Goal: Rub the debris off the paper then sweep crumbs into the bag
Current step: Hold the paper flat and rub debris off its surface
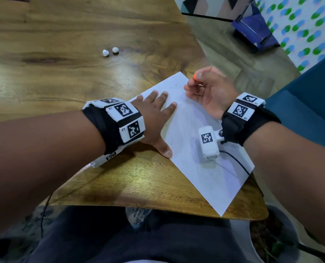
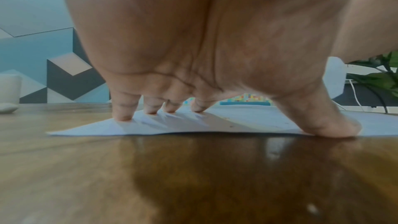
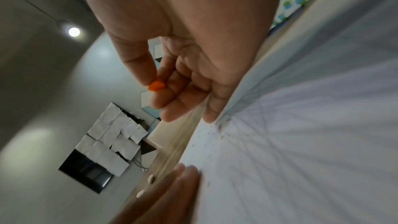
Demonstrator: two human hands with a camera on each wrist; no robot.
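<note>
A white paper sheet [image 1: 199,149] lies at an angle on the wooden table [image 1: 63,76], near its right front corner. Small dark crumbs [image 1: 176,88] speckle the sheet's far end, also seen as crumbs [image 3: 206,134] in the right wrist view. My left hand [image 1: 154,111] lies flat with spread fingers pressing the paper's left edge; its fingertips [image 2: 122,117] touch the paper [image 2: 237,122]. My right hand [image 1: 205,90] hovers at the sheet's far right edge, thumb and forefinger pinching a small orange eraser [image 1: 195,76], the eraser [image 3: 156,86] lifted off the paper. No bag is in view.
Two small white crumpled balls [image 1: 110,51] sit further back on the table. Right of the table is open floor with a blue box [image 1: 252,29]. A teal chair [image 1: 300,114] stands at my right. A potted plant [image 1: 267,238] is below the table corner.
</note>
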